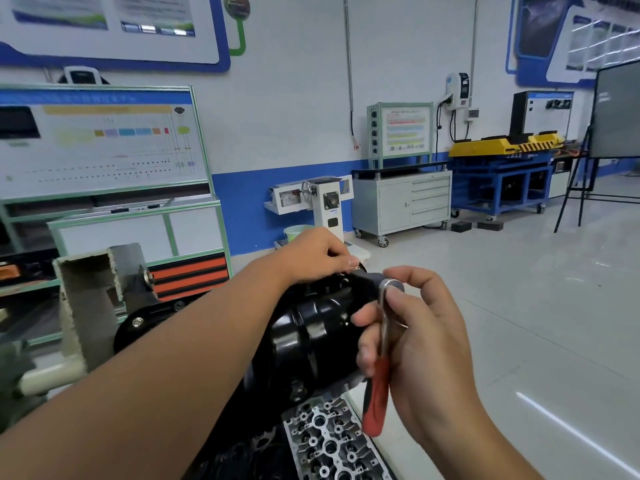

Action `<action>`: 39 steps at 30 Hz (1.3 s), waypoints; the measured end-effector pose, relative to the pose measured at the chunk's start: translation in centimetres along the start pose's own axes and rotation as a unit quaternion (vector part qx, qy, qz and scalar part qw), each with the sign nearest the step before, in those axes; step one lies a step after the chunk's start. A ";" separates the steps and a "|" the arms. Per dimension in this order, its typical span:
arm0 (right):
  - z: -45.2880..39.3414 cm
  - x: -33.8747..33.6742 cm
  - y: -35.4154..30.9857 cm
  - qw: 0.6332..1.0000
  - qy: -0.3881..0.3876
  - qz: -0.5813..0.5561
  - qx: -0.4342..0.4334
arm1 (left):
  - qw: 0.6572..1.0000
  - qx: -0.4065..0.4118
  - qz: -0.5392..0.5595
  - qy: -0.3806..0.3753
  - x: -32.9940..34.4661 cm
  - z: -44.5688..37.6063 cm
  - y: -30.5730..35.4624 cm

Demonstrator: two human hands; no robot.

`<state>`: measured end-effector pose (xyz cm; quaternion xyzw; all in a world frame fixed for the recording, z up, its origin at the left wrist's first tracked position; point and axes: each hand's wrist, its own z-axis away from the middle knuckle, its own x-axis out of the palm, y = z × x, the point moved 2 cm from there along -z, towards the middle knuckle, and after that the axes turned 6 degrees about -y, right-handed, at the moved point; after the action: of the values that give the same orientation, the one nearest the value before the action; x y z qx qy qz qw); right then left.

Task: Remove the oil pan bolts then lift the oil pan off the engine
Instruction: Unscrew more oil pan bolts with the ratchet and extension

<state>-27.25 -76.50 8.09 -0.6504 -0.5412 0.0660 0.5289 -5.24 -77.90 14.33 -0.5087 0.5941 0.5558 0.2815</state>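
Head view, right hand (412, 344) gripping near-upright ratchet (382, 348), head up; left hand (317, 252) fingers curled at oil pan (311, 334) edge

Engine (322, 441) on stand (86, 306)

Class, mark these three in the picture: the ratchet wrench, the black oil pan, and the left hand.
ratchet wrench (375, 396): head view, on its red handle.
black oil pan (308, 336): head view, on its glossy curved side.
left hand (311, 254): head view, on the back of the hand.
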 end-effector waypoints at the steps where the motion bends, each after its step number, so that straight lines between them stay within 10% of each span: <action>1: 0.0 -0.1 0.2 1.000 0.000 0.007 -0.018 | 1.000 0.000 0.000 0.002 0.0 0.0 -0.1; 8: 0.3 0.3 1.2 0.995 -0.010 0.019 -0.098 | 1.000 0.003 -0.009 -0.006 -0.1 -0.3 -0.3; 13: 0.8 1.1 0.9 0.911 0.106 0.239 -0.320 | 1.000 -0.002 0.011 0.001 0.1 -0.2 -0.4; 16: -1.3 -0.1 -0.8 0.871 0.181 0.405 -0.213 | 1.000 0.007 0.020 0.007 0.0 -0.2 -0.5; 21: -2.5 -1.7 -1.5 0.786 0.042 0.617 0.004 | 0.999 0.019 0.042 0.009 0.1 0.0 -0.4; 30: -4.8 -2.6 -3.3 0.750 0.028 0.661 -0.014 | 0.999 0.024 0.038 0.013 -0.1 -0.5 -0.4; 39: -5.6 -3.6 -3.1 0.801 -0.005 0.587 -0.118 | 0.995 0.023 0.100 -0.006 -0.1 -0.6 -1.5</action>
<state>-26.96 -83.19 11.17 -0.9009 -0.0621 0.3025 0.3051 -3.71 -78.27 13.99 -0.4372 0.6528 0.5703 0.2399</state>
